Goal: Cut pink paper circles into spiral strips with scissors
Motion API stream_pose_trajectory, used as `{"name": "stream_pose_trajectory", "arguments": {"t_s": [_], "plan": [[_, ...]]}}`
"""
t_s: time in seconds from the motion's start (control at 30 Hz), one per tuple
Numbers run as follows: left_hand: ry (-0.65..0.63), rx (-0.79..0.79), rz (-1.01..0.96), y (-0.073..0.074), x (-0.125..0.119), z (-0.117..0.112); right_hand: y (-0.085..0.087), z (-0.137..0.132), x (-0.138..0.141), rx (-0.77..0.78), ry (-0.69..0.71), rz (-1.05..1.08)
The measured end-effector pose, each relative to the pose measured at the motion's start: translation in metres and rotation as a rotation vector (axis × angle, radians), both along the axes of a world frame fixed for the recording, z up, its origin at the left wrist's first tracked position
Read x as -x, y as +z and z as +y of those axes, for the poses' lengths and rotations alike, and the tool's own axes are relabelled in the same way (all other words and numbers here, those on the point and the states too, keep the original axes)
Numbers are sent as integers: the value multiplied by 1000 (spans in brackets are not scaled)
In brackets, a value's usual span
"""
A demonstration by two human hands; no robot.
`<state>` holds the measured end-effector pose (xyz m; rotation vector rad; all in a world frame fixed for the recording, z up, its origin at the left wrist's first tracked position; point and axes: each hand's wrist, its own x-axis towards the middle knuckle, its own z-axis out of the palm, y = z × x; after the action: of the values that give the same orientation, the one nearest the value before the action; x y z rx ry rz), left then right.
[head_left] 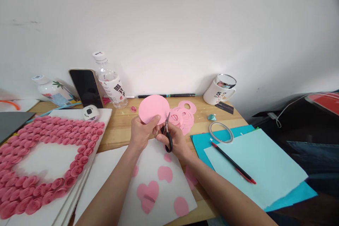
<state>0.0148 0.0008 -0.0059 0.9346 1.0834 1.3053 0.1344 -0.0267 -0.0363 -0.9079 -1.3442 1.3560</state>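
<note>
Pinched in my left hand [141,132] is a round pink paper disc [153,108], held up over the table with the thumb on its face. My right hand [176,141] grips black-handled scissors [168,139], their blades pointing up at the disc's right edge. Whether the blades touch the paper I cannot tell. Behind my right hand lies a pile of pink paper rings [186,116]. Under my forearms is a white sheet [169,203] with pink paper pieces on it, among them a heart shape [148,194] and a small circle [181,206].
On the left, a board [42,162] carries rows of rolled pink paper roses. A phone [86,88], a bottle [111,84] and a mug [218,91] stand along the wall. To the right lie blue paper sheets [267,162], a pen [233,162] and a tape roll [221,132].
</note>
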Motion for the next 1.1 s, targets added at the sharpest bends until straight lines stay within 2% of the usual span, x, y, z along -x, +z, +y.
{"name": "stream_pose_trajectory", "arguments": {"t_s": [0.63,0.83,0.93,1.1], "plan": [[-28,48,-8,5,-2,-3,1,-2,3,22,-75,-12],[10,34,27,2,-5,-4,0,-1,3,15,-80,6],[12,63,94,3,-4,-3,-1,-1,4,10,-73,16],[-30,129,90,4,-1,-2,-2,-1,3,8,-108,-38]]}}
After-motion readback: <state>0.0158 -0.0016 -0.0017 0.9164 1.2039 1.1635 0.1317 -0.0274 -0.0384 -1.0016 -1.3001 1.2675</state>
